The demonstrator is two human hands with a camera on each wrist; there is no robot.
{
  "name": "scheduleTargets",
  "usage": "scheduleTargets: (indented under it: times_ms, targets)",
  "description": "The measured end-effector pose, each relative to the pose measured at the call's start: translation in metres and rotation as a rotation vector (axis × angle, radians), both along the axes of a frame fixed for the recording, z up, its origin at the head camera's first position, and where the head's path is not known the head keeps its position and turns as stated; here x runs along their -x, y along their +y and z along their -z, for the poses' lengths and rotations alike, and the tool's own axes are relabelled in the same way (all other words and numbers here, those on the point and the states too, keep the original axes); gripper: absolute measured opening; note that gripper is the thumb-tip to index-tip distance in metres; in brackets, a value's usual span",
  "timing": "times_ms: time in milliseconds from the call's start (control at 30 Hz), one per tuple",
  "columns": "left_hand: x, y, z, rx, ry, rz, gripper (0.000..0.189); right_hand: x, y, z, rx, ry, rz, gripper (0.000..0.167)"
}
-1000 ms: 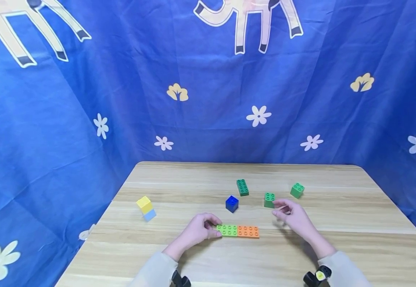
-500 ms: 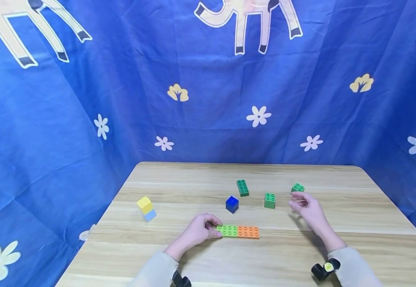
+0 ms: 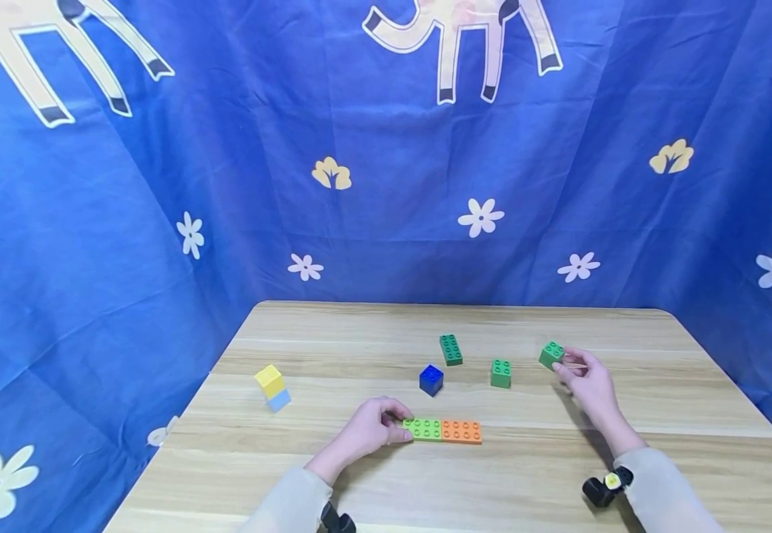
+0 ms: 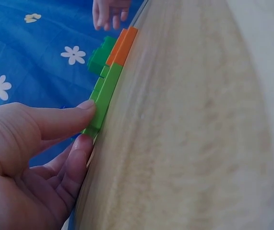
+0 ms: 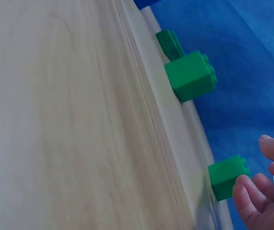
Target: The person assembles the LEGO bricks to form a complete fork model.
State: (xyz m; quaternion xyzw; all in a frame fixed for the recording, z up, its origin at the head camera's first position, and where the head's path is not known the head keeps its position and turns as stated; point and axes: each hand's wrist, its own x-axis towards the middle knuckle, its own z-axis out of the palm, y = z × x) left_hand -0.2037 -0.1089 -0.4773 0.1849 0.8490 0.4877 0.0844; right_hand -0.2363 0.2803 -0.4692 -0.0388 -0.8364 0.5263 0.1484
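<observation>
1. Lime-green brick (image 3: 428, 429) in its grip, the left hand (image 3: 367, 428) pinches the outer end between thumb and fingertips. The wrist lies low, and the forearm slants in from the near edge.
2. Thumb raised apart from loosely bent fingers, the right hand (image 3: 591, 381) reaches forward to the right-hand green brick (image 3: 549, 354). Its fingertips are right at that brick's near side; whether they touch, I cannot tell. The forearm angles forward and inward from a pale sleeve (image 3: 668, 488).
3. The orange brick (image 3: 462, 432) sits end to end with the lime-green one, flat on the wooden table (image 3: 479, 488).
4. Beyond them stand a dark blue block (image 3: 431, 380) and the middle green brick (image 3: 501, 374), with a flat dark green brick (image 3: 451, 350) farther back.
5. Well to the left are a yellow block (image 3: 269, 380) and a light blue block (image 3: 279, 400).
6. Blue patterned cloth (image 3: 412, 155) hangs behind.
</observation>
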Motion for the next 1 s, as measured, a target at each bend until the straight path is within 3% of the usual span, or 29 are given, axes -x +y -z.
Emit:
scheduleTargets:
  times_ms: [533, 1000]
  targets:
    - [-0.002, 0.001, -0.003, -0.023, -0.026, 0.011, 0.027, 0.019, 0.003, -0.001, 0.000, -0.184, 0.014, 0.063]
    - [-0.002, -0.001, -0.005, -0.047, -0.045, 0.029, 0.028, 0.040, 0.007, 0.010, -0.058, -0.198, 0.010, 0.059]
